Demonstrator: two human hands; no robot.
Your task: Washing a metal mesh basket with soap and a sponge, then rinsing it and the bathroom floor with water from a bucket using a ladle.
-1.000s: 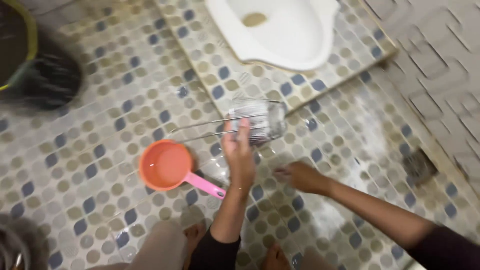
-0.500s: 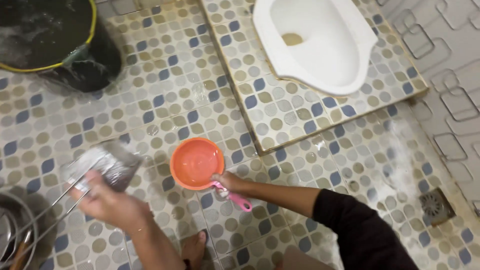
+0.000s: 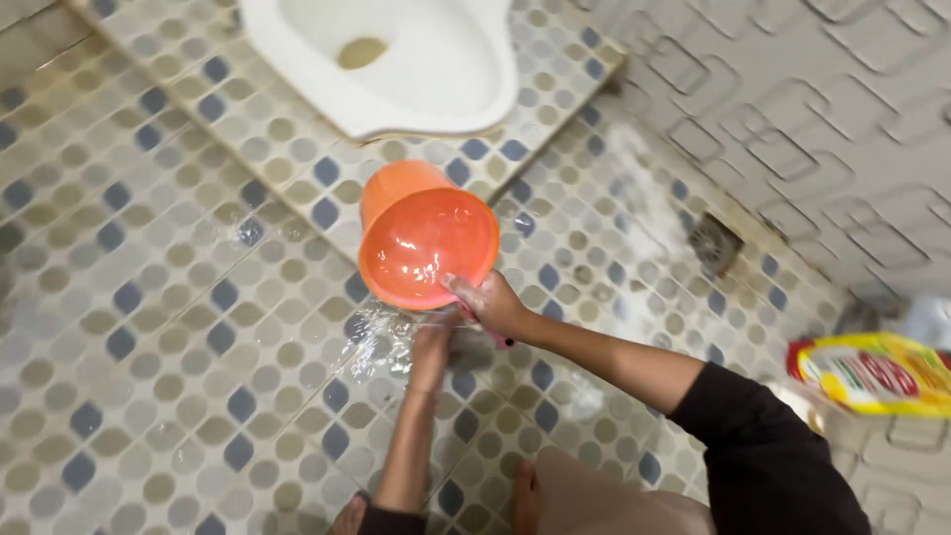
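My right hand (image 3: pixel 492 302) grips the pink handle of an orange plastic dipper (image 3: pixel 426 238) and holds it tilted, with its mouth facing me and downward. Water runs from it onto the wet tiled floor (image 3: pixel 198 327). My left hand (image 3: pixel 433 342) is stretched out just beneath the dipper, in the falling water, with nothing visible in it. A splash glistens on the tiles next to the left hand. The fingers of the left hand are partly hidden by the dipper and my right hand.
A white squat toilet (image 3: pixel 396 54) sits on a raised tiled step at the top. A floor drain (image 3: pixel 715 243) lies by the patterned wall on the right. A yellow and red packet (image 3: pixel 872 372) sits at the right edge. My feet (image 3: pixel 523 495) show at the bottom.
The wire rack that my left hand held is out of view now. The dipper has been lifted off the floor and tipped. My left hand has moved under it.
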